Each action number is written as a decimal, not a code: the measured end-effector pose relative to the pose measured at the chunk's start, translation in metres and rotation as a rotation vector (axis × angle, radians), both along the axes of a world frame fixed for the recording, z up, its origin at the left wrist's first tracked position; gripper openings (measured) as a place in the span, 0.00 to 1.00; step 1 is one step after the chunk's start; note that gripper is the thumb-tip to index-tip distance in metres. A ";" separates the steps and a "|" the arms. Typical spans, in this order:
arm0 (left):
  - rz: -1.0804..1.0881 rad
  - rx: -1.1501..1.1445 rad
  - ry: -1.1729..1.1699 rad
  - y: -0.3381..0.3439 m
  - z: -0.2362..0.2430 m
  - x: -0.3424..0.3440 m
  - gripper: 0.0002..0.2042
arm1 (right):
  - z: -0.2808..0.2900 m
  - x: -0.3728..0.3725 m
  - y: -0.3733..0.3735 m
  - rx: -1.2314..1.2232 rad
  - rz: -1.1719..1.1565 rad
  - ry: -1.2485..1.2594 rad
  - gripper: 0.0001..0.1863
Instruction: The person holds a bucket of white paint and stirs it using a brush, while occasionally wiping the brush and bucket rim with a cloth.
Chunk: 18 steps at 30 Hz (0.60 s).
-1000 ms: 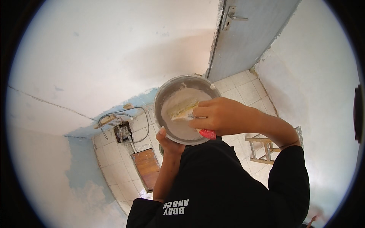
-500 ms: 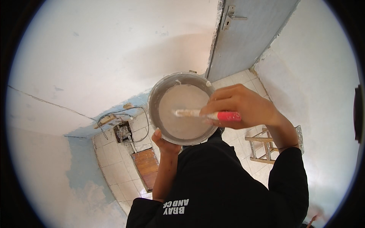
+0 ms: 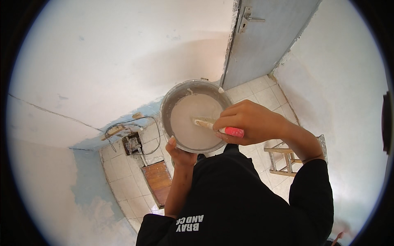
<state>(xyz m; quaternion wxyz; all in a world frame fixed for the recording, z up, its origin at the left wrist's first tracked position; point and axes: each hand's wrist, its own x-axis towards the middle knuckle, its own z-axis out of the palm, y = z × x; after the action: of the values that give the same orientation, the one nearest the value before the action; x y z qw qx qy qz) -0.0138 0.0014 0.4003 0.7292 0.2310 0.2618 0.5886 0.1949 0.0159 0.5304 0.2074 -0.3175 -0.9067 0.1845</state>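
In the middle of the frame, the left hand (image 3: 182, 155) holds up a round grey bucket (image 3: 167, 111) of pale liquid (image 3: 188, 111) — thumb at its lower-left rim, other fingers mostly hidden. Just right of centre, the right hand (image 3: 250, 122) is closed round a red-ended brush (image 3: 234, 131), its far end down in the liquid. A wooden stool (image 3: 280, 151) stands right of the person — a grey door (image 3: 266, 45) fills the upper right.
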 end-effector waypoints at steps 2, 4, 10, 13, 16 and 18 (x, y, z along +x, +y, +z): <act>0.001 0.014 -0.009 0.000 0.002 0.001 0.40 | -0.001 0.000 0.001 -0.046 -0.012 0.081 0.07; 0.090 0.180 0.418 0.001 -0.007 0.000 0.39 | -0.001 0.001 0.006 -0.173 -0.072 0.121 0.06; -0.020 -0.022 -0.043 0.005 -0.014 -0.003 0.37 | -0.003 -0.001 0.022 -0.402 -0.070 0.243 0.06; -0.032 -0.064 -0.107 0.006 -0.015 -0.004 0.36 | -0.016 -0.003 0.031 -0.434 -0.078 0.329 0.08; -0.005 -0.078 -0.094 0.006 -0.018 -0.001 0.35 | -0.019 -0.006 0.034 -0.591 -0.135 0.385 0.09; 0.010 -0.083 -0.096 0.006 -0.019 0.000 0.35 | -0.023 -0.008 0.037 -0.662 -0.155 0.407 0.10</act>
<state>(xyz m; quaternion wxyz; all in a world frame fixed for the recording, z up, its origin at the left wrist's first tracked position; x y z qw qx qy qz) -0.0134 0.0079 0.3809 0.7470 0.1707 0.2519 0.5911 0.1867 0.0525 0.5076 0.2825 -0.3915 -0.7120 0.5099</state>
